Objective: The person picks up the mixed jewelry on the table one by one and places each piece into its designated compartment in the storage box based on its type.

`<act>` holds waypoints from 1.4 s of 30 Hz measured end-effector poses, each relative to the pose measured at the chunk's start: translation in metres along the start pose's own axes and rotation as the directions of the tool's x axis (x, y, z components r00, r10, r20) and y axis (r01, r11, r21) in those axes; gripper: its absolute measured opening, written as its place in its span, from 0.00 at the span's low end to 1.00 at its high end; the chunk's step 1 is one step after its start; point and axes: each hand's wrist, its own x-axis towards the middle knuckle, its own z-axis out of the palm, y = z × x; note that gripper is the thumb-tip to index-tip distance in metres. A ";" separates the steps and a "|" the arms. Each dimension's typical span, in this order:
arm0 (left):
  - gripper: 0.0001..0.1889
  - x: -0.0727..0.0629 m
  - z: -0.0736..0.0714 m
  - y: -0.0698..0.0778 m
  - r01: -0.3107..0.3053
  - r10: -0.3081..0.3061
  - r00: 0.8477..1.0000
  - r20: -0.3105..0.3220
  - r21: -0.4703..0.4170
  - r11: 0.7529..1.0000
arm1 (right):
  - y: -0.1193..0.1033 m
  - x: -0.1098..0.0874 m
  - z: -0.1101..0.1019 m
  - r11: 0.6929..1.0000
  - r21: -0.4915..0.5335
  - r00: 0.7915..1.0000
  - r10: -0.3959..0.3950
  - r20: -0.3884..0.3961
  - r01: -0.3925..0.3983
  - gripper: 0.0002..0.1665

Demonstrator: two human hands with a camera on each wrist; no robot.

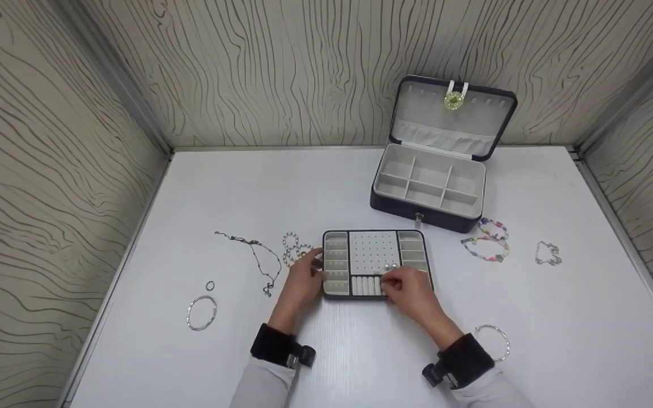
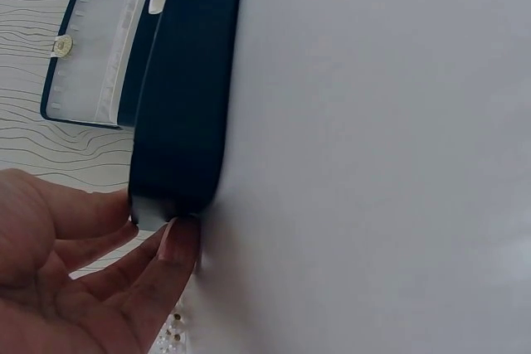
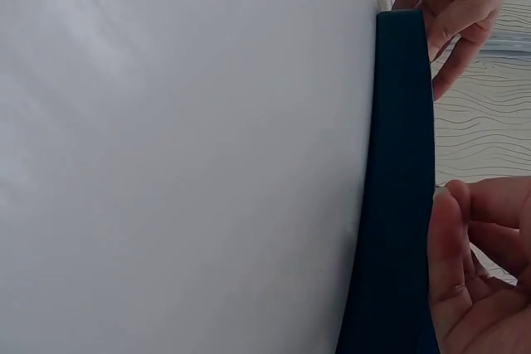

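A dark-rimmed jewelry tray (image 1: 373, 253) lies flat on the table, with side compartments, a dotted panel and white ring rolls (image 1: 366, 285). My left hand (image 1: 305, 277) holds its left edge; in the left wrist view the thumb and fingers (image 2: 178, 242) grip that end. My right hand (image 1: 410, 290) is over the ring rolls. Its thumb and index finger pinch what looks like a small ring, mostly hidden, at the tray's front rim in the right wrist view. Shiny earrings (image 1: 390, 266) sit on the panel's lower edge.
An open jewelry box (image 1: 423, 209) stands behind the tray. Left lie a bead strand (image 1: 291, 241), a dark necklace (image 1: 259, 258), a ring (image 1: 210, 285) and a bracelet (image 1: 189, 317). Right are colorful bead bracelets (image 1: 498, 258), a silver bracelet (image 1: 548, 262) and another bangle (image 1: 508, 341).
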 end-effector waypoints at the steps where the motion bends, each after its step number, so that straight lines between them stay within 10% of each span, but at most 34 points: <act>1: 0.28 0.000 0.000 0.000 -0.002 0.002 1.000 0.001 0.000 1.000 | 0.000 0.000 0.000 1.000 -0.005 1.000 0.000 0.000 0.000 0.06; 42: 0.29 -0.002 -0.001 0.000 -0.008 0.008 1.000 0.009 -0.032 0.999 | 0.003 -0.002 0.007 0.988 -0.145 0.998 -0.060 0.003 0.060 0.05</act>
